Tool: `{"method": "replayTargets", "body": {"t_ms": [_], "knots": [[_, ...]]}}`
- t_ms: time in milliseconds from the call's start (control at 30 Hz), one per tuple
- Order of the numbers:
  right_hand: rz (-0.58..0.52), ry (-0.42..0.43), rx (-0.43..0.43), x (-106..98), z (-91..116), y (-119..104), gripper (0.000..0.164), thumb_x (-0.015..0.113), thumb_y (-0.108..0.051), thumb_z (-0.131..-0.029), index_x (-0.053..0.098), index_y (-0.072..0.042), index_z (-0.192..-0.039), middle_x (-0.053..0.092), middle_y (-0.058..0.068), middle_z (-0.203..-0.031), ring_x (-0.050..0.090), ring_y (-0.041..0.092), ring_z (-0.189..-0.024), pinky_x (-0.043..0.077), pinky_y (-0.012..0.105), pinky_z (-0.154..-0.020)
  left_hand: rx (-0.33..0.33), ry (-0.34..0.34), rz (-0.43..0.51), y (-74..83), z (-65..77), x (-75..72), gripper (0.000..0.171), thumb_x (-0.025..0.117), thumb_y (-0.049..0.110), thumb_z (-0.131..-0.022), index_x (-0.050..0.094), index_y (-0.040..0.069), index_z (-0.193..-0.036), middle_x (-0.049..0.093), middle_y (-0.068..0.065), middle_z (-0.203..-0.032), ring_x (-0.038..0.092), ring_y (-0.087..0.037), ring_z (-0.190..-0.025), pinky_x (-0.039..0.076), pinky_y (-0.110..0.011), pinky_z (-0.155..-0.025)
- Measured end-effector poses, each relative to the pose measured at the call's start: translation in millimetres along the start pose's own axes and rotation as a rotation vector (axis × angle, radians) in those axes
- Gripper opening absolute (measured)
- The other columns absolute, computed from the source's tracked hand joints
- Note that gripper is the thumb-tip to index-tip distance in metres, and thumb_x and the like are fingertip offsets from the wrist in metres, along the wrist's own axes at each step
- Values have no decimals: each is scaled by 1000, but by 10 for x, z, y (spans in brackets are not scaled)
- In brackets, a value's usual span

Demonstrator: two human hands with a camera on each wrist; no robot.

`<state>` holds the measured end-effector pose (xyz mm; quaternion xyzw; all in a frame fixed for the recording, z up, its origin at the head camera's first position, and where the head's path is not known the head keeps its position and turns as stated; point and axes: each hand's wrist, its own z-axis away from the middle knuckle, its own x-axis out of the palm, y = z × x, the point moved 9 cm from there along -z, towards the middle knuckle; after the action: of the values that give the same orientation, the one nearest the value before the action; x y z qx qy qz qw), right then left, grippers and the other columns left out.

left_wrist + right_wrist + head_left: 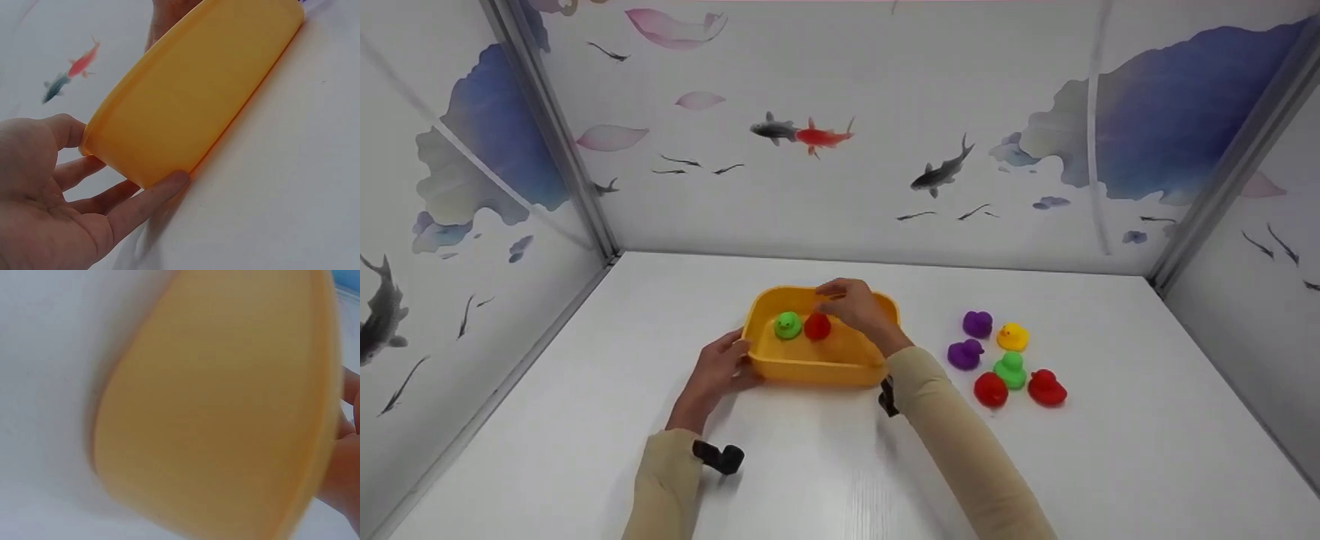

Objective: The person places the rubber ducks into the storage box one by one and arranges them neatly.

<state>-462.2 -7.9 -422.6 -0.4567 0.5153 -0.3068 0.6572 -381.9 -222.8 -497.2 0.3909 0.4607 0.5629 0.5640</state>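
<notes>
A yellow plastic basin [817,373] stands on the white table, with a green rubber duck [787,325] and a red rubber duck [817,327] inside. My left hand [721,367] grips the basin's left end. In the left wrist view its thumb [68,130] lies at the rim while the fingers [149,202] support the outer wall and lower edge. Over the basin reaches my right hand [856,306], fingers loosely bent and fingertips right at the top of the red duck. The basin wall [214,405] hides most of that hand in the right wrist view.
Right of the basin sits a loose group: two purple ducks [977,324], a yellow duck [1012,337], another green duck [1010,371] and two red ducks [1047,388]. White panels [877,217] printed with fish enclose the table at the back and sides.
</notes>
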Motion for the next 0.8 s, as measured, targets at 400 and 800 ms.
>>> {"method": "replayTargets", "body": {"t_ms": [400, 800], "knots": [[-4, -56, -197, -445, 431, -156, 31, 64, -21, -98, 65, -12, -128, 65, 9, -131, 63, 23, -119, 53, 37, -106, -20, 10, -25, -23, 13, -6, 53, 46, 29, -104, 39, 17, -155, 55, -13, -144, 62, -25, -116, 60, -35, -94], [97, -21, -197, -923, 821, -9, 37, 64, -25, -98, 60, -13, -133, 63, 8, -135, 60, 26, -125, 52, 41, -108, -45, 10, -22, -26, 19, -18, 54, 47, 32, -104, 38, 19, -155, 54, -12, -146, 61, -25, -117, 59, -34, -95]]}}
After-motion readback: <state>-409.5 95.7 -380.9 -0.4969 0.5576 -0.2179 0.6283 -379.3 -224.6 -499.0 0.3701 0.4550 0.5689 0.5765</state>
